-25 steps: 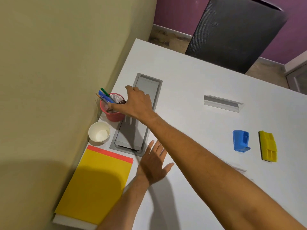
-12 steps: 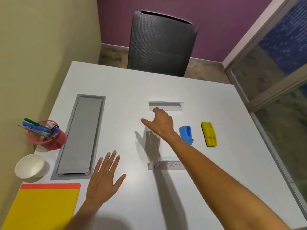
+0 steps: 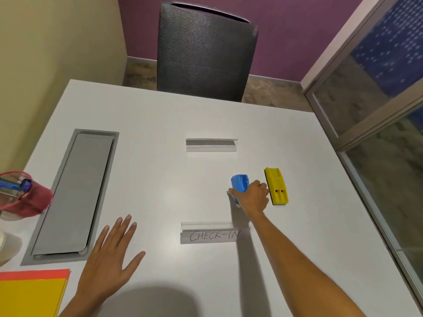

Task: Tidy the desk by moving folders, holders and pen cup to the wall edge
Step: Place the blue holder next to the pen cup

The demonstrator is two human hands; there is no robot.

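Observation:
My right hand (image 3: 253, 197) is closed around the near end of a blue holder (image 3: 239, 184) on the white desk (image 3: 160, 170). A yellow holder (image 3: 276, 189) lies just right of it, untouched. My left hand (image 3: 109, 259) rests flat on the desk with fingers spread, holding nothing. The red mesh pen cup (image 3: 25, 197) with blue pens stands at the left edge by the wall. Yellow and orange folders (image 3: 29, 291) lie at the bottom left corner.
A clear sign holder reading CHECK-IN (image 3: 212, 234) lies in front of me, another clear holder (image 3: 211, 145) further back. A grey cable tray lid (image 3: 73, 193) is set into the desk at left. A black chair (image 3: 203, 51) stands behind; a glass partition (image 3: 377, 133) runs along the right.
My right hand left the pen cup by the wall, crossed the desk to the right and closed on the blue holder. My view swung right with it. The left hand stayed flat.

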